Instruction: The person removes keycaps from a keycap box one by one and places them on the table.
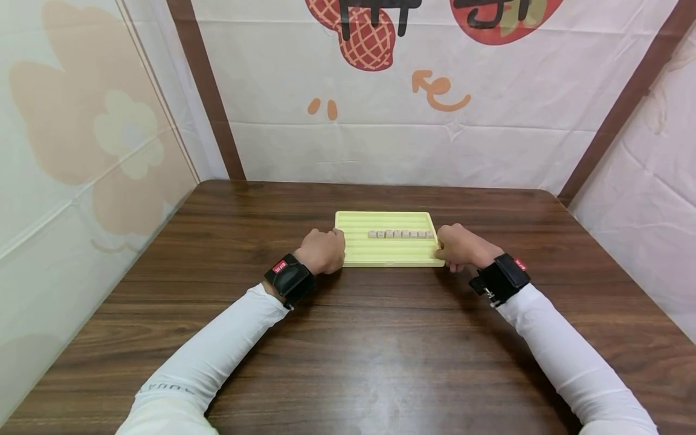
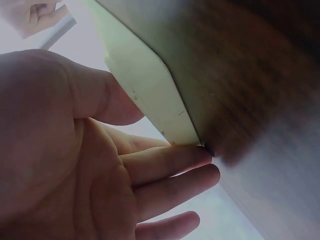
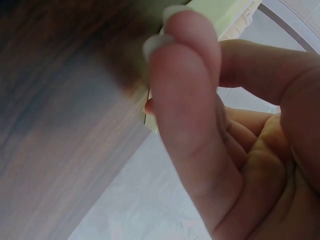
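Observation:
A pale yellow-green tray [image 1: 356, 251] with long ridges lies on the table, and a row of several small light tiles [image 1: 400, 234] sits in it, toward its right half. My left hand [image 1: 323, 249] grips the tray's left end. In the left wrist view, that thumb lies against the tray's side wall [image 2: 150, 82], with fingertips at its lower edge. At the opposite end, my right hand [image 1: 466, 244] holds the tray's right side near the front corner. Its bent fingers cover most of the tray in the right wrist view, leaving a strip of rim [image 3: 234, 17] showing. Any marks on the tiles are too small to read.
The dark wood-grain table [image 1: 348, 350] extends around the tray, with rounded far corners. White printed cloth [image 1: 272, 72] hangs behind the table and along both sides. Black bands with small devices [image 1: 290, 279] are strapped on both wrists, over white sleeves.

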### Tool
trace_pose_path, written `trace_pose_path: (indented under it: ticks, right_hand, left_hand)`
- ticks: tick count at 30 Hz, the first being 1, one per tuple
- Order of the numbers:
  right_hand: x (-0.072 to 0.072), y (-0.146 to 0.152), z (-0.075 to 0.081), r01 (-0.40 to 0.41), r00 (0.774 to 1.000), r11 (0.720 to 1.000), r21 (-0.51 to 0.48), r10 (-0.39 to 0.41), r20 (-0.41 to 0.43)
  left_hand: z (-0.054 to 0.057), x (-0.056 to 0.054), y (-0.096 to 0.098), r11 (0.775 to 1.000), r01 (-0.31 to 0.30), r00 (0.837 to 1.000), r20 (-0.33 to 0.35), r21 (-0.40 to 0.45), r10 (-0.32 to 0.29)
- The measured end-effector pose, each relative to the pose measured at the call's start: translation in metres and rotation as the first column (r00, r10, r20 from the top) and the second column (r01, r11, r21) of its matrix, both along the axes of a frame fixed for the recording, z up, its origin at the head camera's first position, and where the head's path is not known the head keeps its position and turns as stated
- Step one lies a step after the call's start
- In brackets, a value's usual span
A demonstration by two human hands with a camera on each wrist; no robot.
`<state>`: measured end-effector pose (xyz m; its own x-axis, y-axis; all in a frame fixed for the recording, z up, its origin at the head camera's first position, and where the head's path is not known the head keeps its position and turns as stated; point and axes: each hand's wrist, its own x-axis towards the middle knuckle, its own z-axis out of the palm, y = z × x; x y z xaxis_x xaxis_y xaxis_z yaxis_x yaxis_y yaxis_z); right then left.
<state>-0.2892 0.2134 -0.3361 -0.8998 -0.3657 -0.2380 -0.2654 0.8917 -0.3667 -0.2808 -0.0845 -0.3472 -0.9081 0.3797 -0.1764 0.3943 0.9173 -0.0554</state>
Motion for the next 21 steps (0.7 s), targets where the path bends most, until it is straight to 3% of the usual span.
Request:
trace_pose_path:
  ticks: [13, 21]
  right_hand:
    - [0.012, -0.002, 0.003, -0.018, 1.0, 1.0, 0.008, 0.018, -0.006]
    - [0.021, -0.004, 0.004, -0.016, 1.0, 1.0, 0.016, 0.016, -0.008]
  left_hand:
    - [-0.001, 0.018, -0.002, 0.999, 0.047, 0.997, -0.066, -0.01, -0.048]
    - [0.001, 0.025, -0.003, 0.998, 0.061, 0.996, -0.061, -0.004, -0.061]
